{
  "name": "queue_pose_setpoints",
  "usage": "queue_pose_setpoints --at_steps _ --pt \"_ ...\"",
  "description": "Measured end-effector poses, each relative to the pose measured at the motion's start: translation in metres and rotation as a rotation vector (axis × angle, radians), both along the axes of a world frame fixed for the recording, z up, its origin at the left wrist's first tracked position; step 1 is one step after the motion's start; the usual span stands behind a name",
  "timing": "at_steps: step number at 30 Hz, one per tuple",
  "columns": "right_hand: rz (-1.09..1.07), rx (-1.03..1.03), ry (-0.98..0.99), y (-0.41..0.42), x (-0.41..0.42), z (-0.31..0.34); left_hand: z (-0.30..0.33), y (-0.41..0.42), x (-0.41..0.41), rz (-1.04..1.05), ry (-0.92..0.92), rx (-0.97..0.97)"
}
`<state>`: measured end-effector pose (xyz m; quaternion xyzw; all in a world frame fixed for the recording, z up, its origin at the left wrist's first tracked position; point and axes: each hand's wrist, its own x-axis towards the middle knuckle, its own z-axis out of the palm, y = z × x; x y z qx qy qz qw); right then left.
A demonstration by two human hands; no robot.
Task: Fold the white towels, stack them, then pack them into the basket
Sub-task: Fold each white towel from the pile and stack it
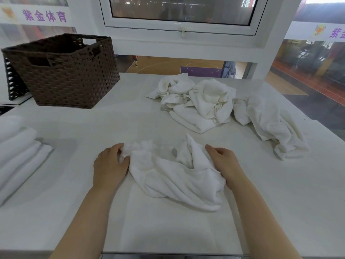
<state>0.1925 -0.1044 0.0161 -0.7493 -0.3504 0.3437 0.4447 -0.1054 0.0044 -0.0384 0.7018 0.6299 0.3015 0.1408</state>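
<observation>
From the head camera, both hands lie on a white table (74, 193) and hold one crumpled white towel (173, 176) between them. The left hand (110, 165) grips the left end of this towel, with fingers and thumb curled around a bunch of cloth. The right hand (224, 161) holds the right end, its fingers bent down onto the fabric; a fold stands up just beside its fingertips. The two hands are apart, with the towel lying loose in the middle. Beyond the right hand lies a pile of unfolded towels (201, 103), and one more crumpled towel (270, 124) is further right. Left of the left hand is a stack of folded towels (20, 157). Beyond that hand stands a brown woven basket (65, 79).
</observation>
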Motion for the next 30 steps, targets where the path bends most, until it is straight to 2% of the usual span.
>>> queue_pose_setpoints --at_steps 3,5,7,9,11,12,14,18,22,25,30 --pt "0.099 -0.046 0.000 0.007 0.001 0.014 0.000 -0.001 0.000 -0.031 -0.008 0.053" --pt "0.078 0.021 -0.013 0.013 0.001 0.023 0.001 -0.001 0.000 -0.021 -0.055 0.048" --pt "-0.104 0.232 -0.157 0.020 -0.002 0.034 0.004 -0.003 0.000 -0.005 -0.196 0.047" --pt "-0.307 0.568 -0.340 0.020 -0.007 0.050 0.011 -0.008 0.003 0.016 -0.372 0.068" --pt "-0.324 0.831 -0.427 0.020 -0.013 0.059 0.016 -0.012 0.006 -0.005 -0.468 0.120" --pt "-0.269 0.860 -0.438 0.019 -0.019 0.063 0.018 -0.012 0.007 -0.039 -0.491 0.149" --pt "-0.092 0.763 -0.418 0.020 -0.032 0.062 0.019 -0.016 0.010 -0.127 -0.522 0.181" --pt "0.171 0.532 -0.376 0.022 -0.065 0.037 0.030 -0.034 0.024 -0.312 -0.648 0.121" --pt "0.370 0.302 -0.320 0.025 -0.095 0.012 0.024 -0.038 0.029 -0.523 -0.612 0.094" --pt "0.338 0.224 -0.338 0.029 -0.104 0.008 0.023 -0.039 0.029 -0.539 -0.637 0.032" --pt "0.229 0.309 -0.372 0.038 -0.105 -0.004 0.026 -0.038 0.031 -0.478 -0.643 0.053"
